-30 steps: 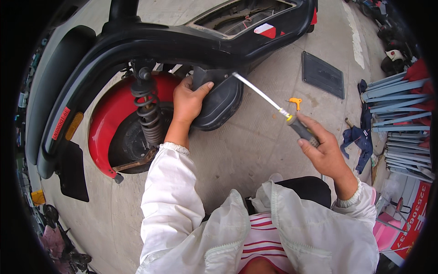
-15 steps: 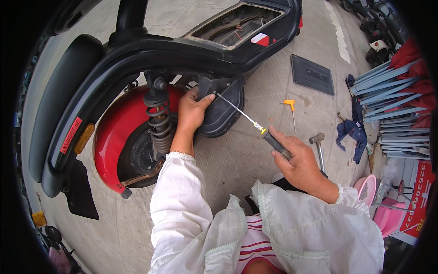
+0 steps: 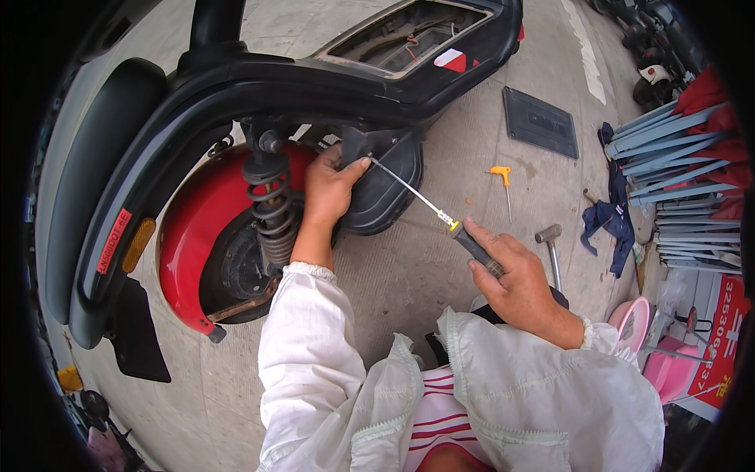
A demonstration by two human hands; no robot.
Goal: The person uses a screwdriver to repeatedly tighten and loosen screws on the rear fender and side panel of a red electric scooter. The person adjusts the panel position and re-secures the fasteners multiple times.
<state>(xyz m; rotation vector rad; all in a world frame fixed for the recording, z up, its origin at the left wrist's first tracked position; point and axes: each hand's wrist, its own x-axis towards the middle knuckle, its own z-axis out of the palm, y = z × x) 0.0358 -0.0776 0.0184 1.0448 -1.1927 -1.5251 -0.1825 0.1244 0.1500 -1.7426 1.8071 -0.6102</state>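
My right hand (image 3: 519, 283) is closed around the dark handle of a screwdriver (image 3: 407, 189). Its long steel shank runs up and left, and the tip meets a screw spot on a black plastic cover (image 3: 385, 185) beside the wheel. There my left hand (image 3: 326, 189) pinches the edge of the cover, thumb close to the screwdriver tip; some of its fingers are hidden behind the cover. The cover belongs to a black scooter (image 3: 267, 90) with a red rear mudguard (image 3: 189, 244) and a coil-spring shock absorber (image 3: 271, 208).
On the concrete lie a yellow-handled hex key (image 3: 501, 175), a hammer (image 3: 550, 244), a black panel (image 3: 540, 123) and a dark blue cloth (image 3: 612, 228). Folded metal frames with red fabric (image 3: 676, 149) and a pink basin (image 3: 631, 318) stand at right. The scooter's upper compartment (image 3: 405, 39) is uncovered.
The view has shifted slightly over the scooter. Both hands and the screwdriver hold nearly the same positions, with the tip still at the cover.
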